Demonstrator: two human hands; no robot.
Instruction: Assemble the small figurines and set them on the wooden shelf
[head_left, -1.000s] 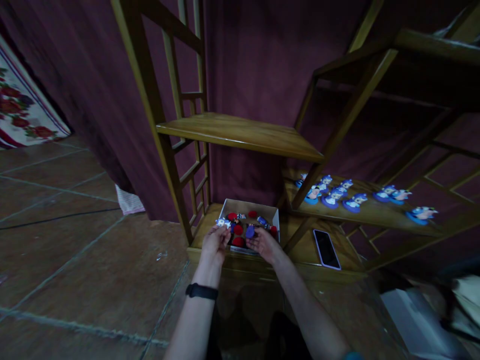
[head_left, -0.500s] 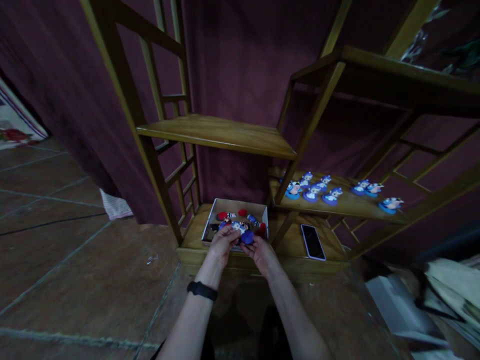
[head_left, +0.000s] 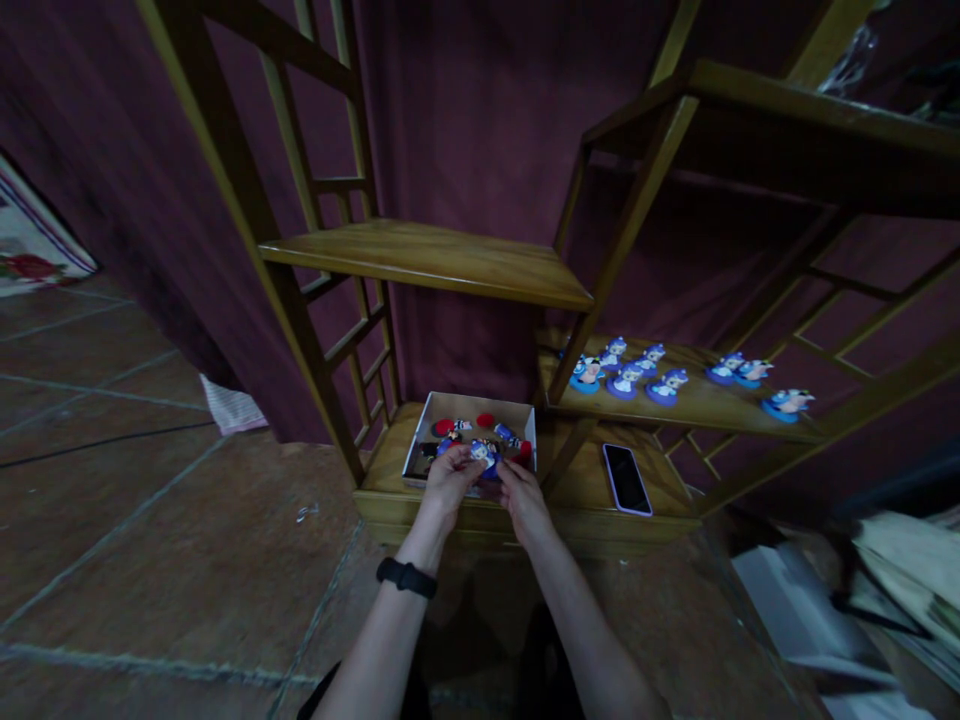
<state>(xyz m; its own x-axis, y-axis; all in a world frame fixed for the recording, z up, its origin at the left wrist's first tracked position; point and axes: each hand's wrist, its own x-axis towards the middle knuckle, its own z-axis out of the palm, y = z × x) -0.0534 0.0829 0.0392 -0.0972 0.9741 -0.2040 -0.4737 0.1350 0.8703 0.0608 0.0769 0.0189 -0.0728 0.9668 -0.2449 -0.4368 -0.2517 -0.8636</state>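
Both hands meet over the front of a shallow cardboard box (head_left: 411, 462). Between them is a small blue-and-white figurine (head_left: 484, 453) on a round purple-blue base. My left hand (head_left: 450, 480) pinches its left side, and my right hand (head_left: 520, 492) grips it from the right near the base. Inside the box lie several more figurines and loose parts, among them a red disc (head_left: 485, 420) and a blue figurine on its side (head_left: 508, 436). My fingers hide part of the box's front and some of its contents.
Several similar figurines (head_left: 624, 381) stand on the wooden shelf (head_left: 697, 418) to the right. Below them a phone (head_left: 627, 480) lies on the lower board. An upper shelf (head_left: 427, 258) juts out above the box. A white box (head_left: 799, 605) sits on the floor at right.
The figurine has turned upright, its base swinging from the right side to underneath. My right hand has shifted its grip slightly. The view has moved a little.
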